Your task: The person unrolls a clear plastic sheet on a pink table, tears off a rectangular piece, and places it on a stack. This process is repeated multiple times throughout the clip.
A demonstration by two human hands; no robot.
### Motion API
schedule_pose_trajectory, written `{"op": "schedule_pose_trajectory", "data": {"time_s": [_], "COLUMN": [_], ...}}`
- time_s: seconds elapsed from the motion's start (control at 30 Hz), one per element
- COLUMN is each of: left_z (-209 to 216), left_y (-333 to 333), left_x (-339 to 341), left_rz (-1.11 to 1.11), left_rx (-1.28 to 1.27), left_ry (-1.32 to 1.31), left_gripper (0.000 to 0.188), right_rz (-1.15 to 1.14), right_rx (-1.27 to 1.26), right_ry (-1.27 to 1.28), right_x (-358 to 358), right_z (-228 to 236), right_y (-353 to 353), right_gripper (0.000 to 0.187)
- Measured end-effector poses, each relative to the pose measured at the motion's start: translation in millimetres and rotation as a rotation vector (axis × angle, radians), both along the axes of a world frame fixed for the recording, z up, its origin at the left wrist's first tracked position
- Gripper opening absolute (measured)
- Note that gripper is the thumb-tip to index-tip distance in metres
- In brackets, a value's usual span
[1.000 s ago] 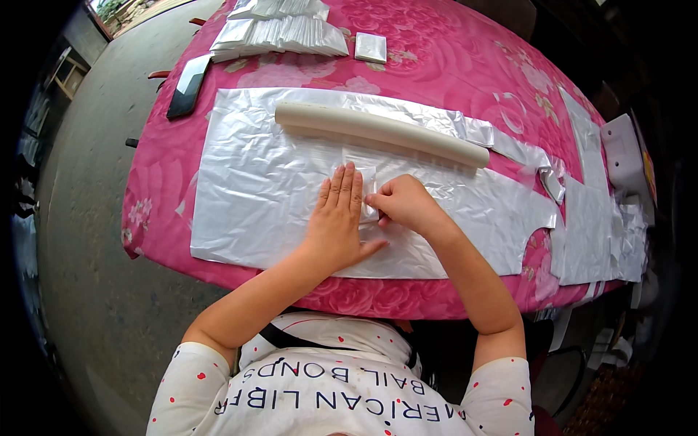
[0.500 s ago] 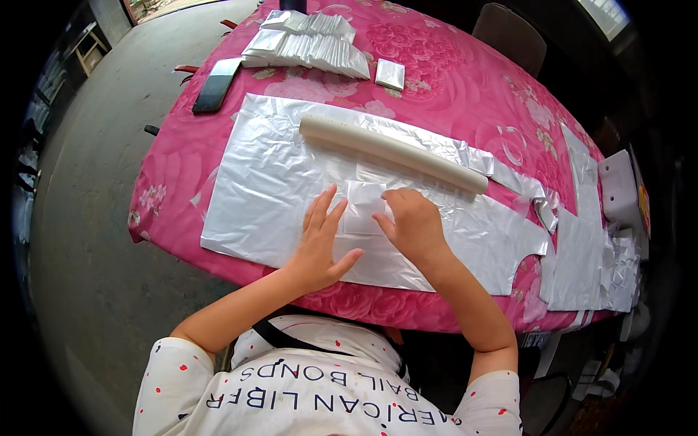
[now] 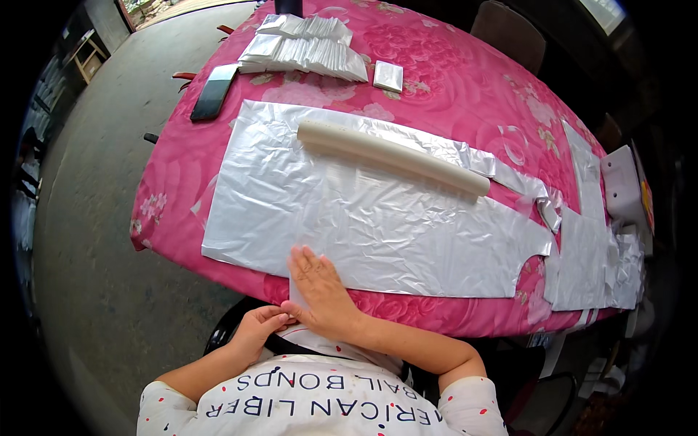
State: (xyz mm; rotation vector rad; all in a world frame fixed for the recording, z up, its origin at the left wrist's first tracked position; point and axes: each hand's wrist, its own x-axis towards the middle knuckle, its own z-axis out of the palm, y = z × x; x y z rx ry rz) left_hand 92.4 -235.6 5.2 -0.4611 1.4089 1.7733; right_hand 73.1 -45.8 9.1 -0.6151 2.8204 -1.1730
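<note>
A stack of large white plastic bags (image 3: 407, 247) lies flat before me, with a cut-out at its right end. At the near edge of the table, my right hand (image 3: 320, 291) lies with fingers stretched out over a small folded plastic bag (image 3: 296, 296), of which only a pale strip shows. My left hand (image 3: 258, 333) is closed beside it, thumb and forefinger pinched at the lower end of that folded bag. The pinch is partly hidden by my right hand. A cream-coloured tube (image 3: 392, 156) rests across the far part of the stack.
Rows of small folded bags (image 3: 305, 54) stand at the far left, beside a phone (image 3: 214, 93) and a single folded packet (image 3: 388, 76). More white bags (image 3: 582, 261) and a white plastic box (image 3: 622, 185) sit at the right. A flowered pink cloth (image 3: 171, 189) covers the table.
Both hands have moved from the middle of the bag stack toward me and left, to the near table edge. The folded white square is gone from the stack's middle.
</note>
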Motion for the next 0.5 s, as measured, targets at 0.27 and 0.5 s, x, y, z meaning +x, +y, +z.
{"op": "schedule_pose_trajectory", "data": {"time_s": [0.27,0.5], "left_z": [50,64], "left_y": [16,30], "left_x": [-32,-75], "left_rz": [-0.753,-0.611], "left_rx": [-0.568,-0.476], "left_ry": [1.067,1.426], "left_gripper": [0.013,0.032], "right_rz": [0.393,0.348], "right_rx": [0.115,0.064], "right_ry": [-0.049,-0.098], "right_x": [-8,-58], "right_z": [45,65], "right_y": [26,82], "right_gripper": [0.026,0.009]}}
